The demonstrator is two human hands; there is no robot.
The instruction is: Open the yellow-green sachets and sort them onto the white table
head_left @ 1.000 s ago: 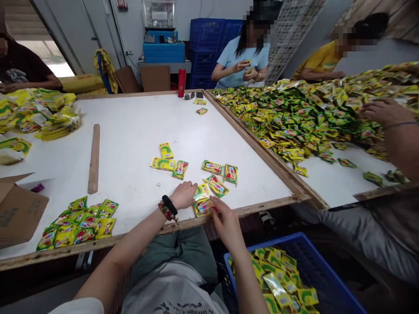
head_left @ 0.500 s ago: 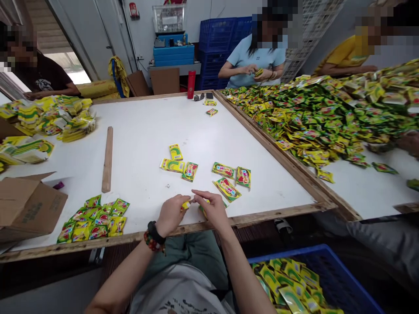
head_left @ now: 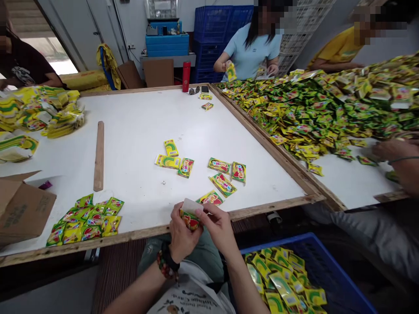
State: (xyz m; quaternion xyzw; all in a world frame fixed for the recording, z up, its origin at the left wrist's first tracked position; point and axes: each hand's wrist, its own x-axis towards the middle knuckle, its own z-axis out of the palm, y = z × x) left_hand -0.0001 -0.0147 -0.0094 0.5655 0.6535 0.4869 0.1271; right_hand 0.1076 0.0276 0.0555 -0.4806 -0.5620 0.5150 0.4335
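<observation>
My left hand (head_left: 180, 235) and my right hand (head_left: 218, 226) are raised together just in front of the table's near edge, both closed on one small yellow-green sachet (head_left: 189, 214) held between them. Another sachet (head_left: 210, 198) lies on the white table top (head_left: 137, 131) right behind my fingers. Several loose sachets (head_left: 223, 183) lie a little farther out. A flat batch of sachets (head_left: 85, 219) sits at the near left.
A blue crate (head_left: 330, 279) with sachets stands at my lower right. A huge sachet heap (head_left: 327, 104) covers the right table, where other people's hands work. A wooden stick (head_left: 98, 155), a cardboard box (head_left: 22, 209) and another pile (head_left: 42, 111) lie left.
My hands lifted a sachet off the table and drew it back toward me, past the table edge. One sachet stayed on the table behind them.
</observation>
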